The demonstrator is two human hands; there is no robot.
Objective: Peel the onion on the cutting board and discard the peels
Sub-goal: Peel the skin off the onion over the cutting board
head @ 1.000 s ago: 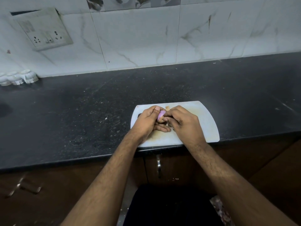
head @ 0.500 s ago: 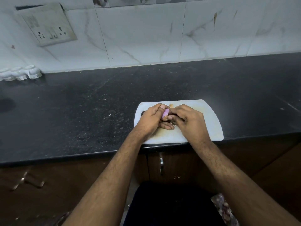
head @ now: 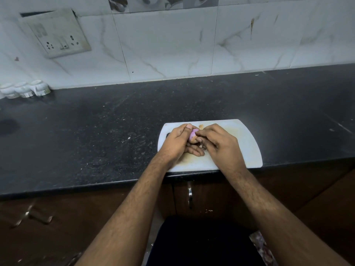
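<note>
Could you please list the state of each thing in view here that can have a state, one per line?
Onion: held above the board between both hands, pale purple flesh showing, so at least partly peeled.
Left hand: grip curled round the onion.
Right hand: fingertips pinching at the onion.
Cutting board: flat at the counter's front edge, stained brown.
Cupboard door: closed.
Small white cups: apparently upside down, by the wall.

It was a home kitchen — a dark speckled stone counter [head: 96, 135] ran along a marble-look tiled wall [head: 172, 47] carrying a switch-and-socket plate [head: 57, 35], with brown cabinet doors [head: 211, 192] below and a white cutting board [head: 247, 143] at the counter's front edge
</note>
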